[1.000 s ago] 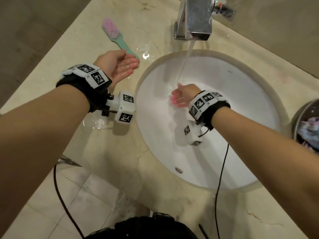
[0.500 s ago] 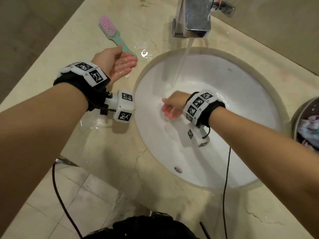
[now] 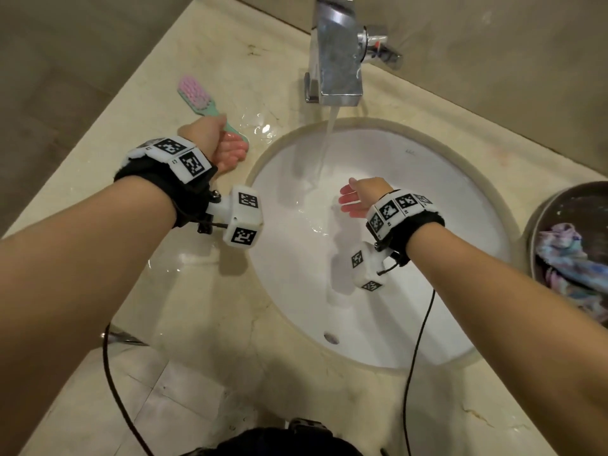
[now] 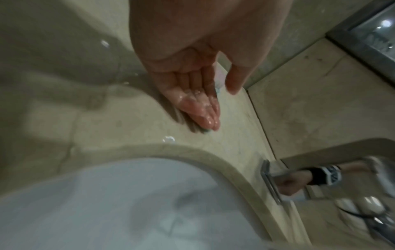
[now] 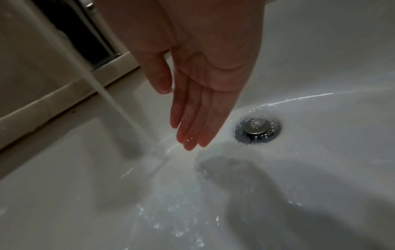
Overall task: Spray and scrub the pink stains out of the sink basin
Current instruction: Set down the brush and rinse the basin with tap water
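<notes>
Both palms open, holding nothing — right hand (image 3: 360,199) beside the faucet stream (image 3: 325,149), left hand (image 3: 218,148) over the brush (image 3: 200,95).

The head view looks steeply down from above the sink basin (image 3: 411,199), far enough to take in its whole rim with the faucet (image 3: 335,60) at the top edge. The left wrist view sits low and close over the counter beside the basin, facing along the left hand (image 4: 192,81) toward the faucet. The right wrist view hangs close inside the basin, facing along the right hand (image 5: 203,88) toward the drain (image 5: 257,129); all three share the basin.
</notes>
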Tool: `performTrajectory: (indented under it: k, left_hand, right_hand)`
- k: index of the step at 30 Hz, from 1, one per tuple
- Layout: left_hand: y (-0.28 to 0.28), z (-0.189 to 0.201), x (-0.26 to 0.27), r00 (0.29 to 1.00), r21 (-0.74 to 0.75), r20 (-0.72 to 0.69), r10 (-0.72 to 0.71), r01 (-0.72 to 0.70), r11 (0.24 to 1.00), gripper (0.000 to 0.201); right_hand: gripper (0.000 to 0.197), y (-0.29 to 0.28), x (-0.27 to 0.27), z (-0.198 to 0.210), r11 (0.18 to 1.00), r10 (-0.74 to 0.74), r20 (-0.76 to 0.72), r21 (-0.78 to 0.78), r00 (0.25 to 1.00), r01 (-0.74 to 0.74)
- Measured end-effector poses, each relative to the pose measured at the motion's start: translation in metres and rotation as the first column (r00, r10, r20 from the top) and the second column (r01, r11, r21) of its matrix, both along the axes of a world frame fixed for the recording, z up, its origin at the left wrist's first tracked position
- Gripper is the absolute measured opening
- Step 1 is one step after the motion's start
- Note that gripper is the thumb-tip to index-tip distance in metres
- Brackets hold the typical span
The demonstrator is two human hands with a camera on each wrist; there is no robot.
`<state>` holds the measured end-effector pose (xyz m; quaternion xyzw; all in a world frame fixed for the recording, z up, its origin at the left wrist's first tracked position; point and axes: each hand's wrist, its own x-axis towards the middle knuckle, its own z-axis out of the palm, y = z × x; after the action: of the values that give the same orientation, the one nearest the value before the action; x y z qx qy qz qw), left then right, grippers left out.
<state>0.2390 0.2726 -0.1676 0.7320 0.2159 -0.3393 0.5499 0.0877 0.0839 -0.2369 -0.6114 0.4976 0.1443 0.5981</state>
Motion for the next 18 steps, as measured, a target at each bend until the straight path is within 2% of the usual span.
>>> performTrajectory:
  k: [2,6,9,12,15,18]
  left_hand:
    - [-0.011,0.004,-0.007,1.000,-0.042,-0.008,-0.015,0.015,0.999,0.039]
    - [-0.039,0.013,-0.027,0.980,-0.127,-0.058,-0.193,0.184,0.975,0.040]
    - [-0.059,0.017,-0.040,0.962,-0.224,-0.113,-0.249,0.219,0.950,0.046]
    - [-0.073,0.016,-0.051,0.966,-0.311,-0.183,-0.184,0.121,0.943,0.055]
    - [-0.082,0.006,-0.056,0.951,-0.405,-0.305,-0.046,-0.086,0.910,0.058]
    - [-0.091,-0.001,-0.060,0.931,-0.429,-0.365,0.034,-0.200,0.881,0.059]
  right_hand:
    - [0.036,-0.007,-0.009,0.003,0.997,-0.072,0.003,0.037,0.997,0.072]
    - [0.038,-0.023,-0.026,0.005,0.984,-0.174,-0.007,0.039,0.985,0.174]
    - [0.038,-0.034,-0.040,0.006,0.971,-0.236,-0.009,0.039,0.972,0.236]
    - [0.038,-0.042,-0.055,0.007,0.959,-0.280,-0.005,0.044,0.960,0.280]
    - [0.037,-0.048,-0.069,0.005,0.944,-0.326,0.011,0.059,0.945,0.325]
    - [0.036,-0.053,-0.082,0.000,0.929,-0.365,0.027,0.073,0.931,0.363]
